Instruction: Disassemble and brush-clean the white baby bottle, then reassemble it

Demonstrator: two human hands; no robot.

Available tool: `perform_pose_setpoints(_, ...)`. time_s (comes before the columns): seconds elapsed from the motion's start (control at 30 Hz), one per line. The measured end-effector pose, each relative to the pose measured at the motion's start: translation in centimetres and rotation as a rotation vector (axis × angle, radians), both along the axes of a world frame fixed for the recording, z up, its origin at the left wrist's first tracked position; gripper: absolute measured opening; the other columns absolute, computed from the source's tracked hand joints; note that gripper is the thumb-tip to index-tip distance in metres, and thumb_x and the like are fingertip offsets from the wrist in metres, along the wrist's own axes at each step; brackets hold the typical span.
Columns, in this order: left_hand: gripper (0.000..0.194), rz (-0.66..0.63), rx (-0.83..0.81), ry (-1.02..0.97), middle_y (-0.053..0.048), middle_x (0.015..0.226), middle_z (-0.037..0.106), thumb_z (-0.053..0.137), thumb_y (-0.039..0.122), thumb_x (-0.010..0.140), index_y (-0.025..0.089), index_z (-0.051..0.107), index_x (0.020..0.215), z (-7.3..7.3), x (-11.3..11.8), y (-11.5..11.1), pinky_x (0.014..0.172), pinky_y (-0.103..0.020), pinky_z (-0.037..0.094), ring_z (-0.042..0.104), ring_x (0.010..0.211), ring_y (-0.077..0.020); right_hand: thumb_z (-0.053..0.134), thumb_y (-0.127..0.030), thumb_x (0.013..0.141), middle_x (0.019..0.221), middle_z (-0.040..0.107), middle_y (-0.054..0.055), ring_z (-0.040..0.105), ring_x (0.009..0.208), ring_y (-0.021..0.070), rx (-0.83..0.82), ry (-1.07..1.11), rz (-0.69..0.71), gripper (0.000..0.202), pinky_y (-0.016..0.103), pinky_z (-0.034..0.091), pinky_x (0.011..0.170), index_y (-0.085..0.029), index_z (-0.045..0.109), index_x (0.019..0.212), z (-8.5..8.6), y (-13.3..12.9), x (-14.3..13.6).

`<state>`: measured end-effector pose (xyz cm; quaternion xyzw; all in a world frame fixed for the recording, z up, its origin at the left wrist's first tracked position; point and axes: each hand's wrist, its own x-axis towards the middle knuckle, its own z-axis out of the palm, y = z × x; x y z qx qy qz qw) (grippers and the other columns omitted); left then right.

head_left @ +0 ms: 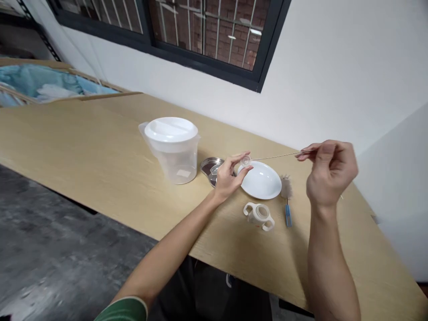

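My left hand (230,173) pinches a small clear round piece (246,161) between thumb and fingers, above the rim of a white bowl (262,180). Raised to the right, my right hand (329,167) is closed on a thin wire rod (277,156). The rod runs leftward to the clear piece; whether its tip is inside cannot be made out. Below the bowl stands a small two-handled bottle (259,214) with an open top. A bottle brush (287,200) with a blue handle lies between the bowl and my right forearm.
A lidded translucent pitcher (174,154) stands left of my left hand. Partly behind that hand is a curved metal tray (209,166) holding clear items. Boxes with blue plastic lining (50,82) are at the far left. The wooden table (100,133) meets a white wall below a window.
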<state>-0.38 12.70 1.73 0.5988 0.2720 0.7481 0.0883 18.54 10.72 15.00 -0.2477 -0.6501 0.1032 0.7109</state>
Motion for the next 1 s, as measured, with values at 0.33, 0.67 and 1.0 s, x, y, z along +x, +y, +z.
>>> perform_pose_setpoints(0.33,0.039,-0.027,0.043,0.005,-0.013,0.126,0.068,0.074,0.018,0.084,0.020,0.058,0.119,0.0,0.2,-0.4,0.100,-0.038,0.060,0.068,0.117,-0.0213,0.056,-0.041,0.099,0.078,0.066,0.000,0.064,0.062,0.0115,-0.010,-0.003,0.039,0.026,0.029,0.055,0.062,-0.019,0.057,0.086,-0.3,-0.2,-0.3)
perform_pose_setpoints(0.67,0.036,-0.007,-0.025,-0.008,-0.013,0.126,0.068,0.073,0.020,0.084,0.020,0.059,0.117,-0.6,-0.2,0.1,0.100,-0.039,0.061,0.070,0.112,-0.0209,0.053,-0.035,0.101,0.079,0.066,0.000,0.064,0.064,0.0112,-0.031,-0.060,0.051,0.023,0.029,0.055,0.066,-0.019,0.060,0.086,-0.8,-0.4,-0.9)
perform_pose_setpoints(1.0,0.036,0.018,0.013,0.014,-0.013,0.125,0.068,0.073,0.017,0.084,0.019,0.059,0.116,-0.3,0.0,0.0,0.097,-0.037,0.062,0.071,0.109,-0.0188,0.052,-0.030,0.101,0.077,0.065,0.000,0.064,0.068,0.0123,-0.035,-0.146,0.029,0.019,0.029,0.052,0.068,-0.020,0.062,0.087,-1.3,-0.6,-0.8)
